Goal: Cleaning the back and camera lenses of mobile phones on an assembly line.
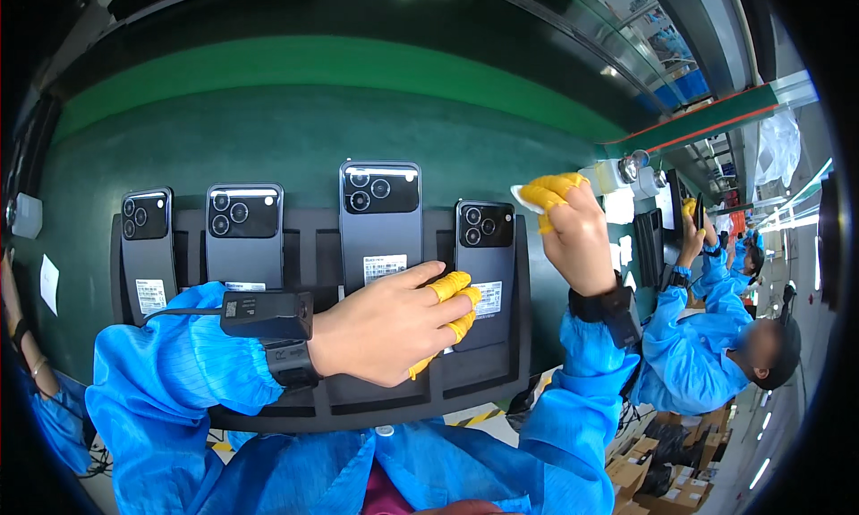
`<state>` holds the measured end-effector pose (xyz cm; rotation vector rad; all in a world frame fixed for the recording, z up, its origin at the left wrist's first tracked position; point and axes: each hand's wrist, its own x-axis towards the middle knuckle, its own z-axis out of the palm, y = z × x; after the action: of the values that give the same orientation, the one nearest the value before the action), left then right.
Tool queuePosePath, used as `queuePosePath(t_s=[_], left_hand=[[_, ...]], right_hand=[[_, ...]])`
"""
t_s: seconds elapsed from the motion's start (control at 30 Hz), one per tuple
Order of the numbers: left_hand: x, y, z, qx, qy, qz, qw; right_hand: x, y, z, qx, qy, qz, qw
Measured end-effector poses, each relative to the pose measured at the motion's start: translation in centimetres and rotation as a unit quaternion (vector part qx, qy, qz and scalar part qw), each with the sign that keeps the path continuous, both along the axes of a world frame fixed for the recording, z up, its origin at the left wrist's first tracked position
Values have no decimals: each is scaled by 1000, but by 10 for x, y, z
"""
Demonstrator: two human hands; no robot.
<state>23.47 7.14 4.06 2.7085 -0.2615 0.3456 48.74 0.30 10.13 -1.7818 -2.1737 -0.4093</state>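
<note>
Several dark blue-grey smartphones lie back up in a black slotted tray [304, 415], each with a three-lens camera block and a white label. My left hand [385, 331], with yellow covers on some fingertips, reaches across the tray. Its fingers lie stretched out over the left edge of the rightmost phone [488, 323], by the label. The taller phone [383, 238] beside it sits higher in the tray, its lower end behind that hand. Raised to the right of the tray, my right hand [573, 238] pinches a small white wipe-like piece [530, 198] between yellow-covered fingers.
The tray rests on a green work surface [295, 121]. Small bottles [617, 172] stand at the right, near dark flat items [650, 246]. A co-worker in blue [698, 354] sits at the right; another person's arm [36, 363] shows at far left. Cardboard boxes [684, 493] lie lower right.
</note>
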Motion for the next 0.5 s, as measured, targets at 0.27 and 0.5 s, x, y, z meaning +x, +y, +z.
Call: queuePosePath(t_s=[0.27, 0.5], left_hand=[[-1, 1, 0, 0, 6, -11, 1000], [0, 1, -3, 0, -12, -2, 1000]], right_hand=[[-31, 5, -6, -1, 71, 46, 996], [-25, 2, -4, -11, -22, 60, 998]])
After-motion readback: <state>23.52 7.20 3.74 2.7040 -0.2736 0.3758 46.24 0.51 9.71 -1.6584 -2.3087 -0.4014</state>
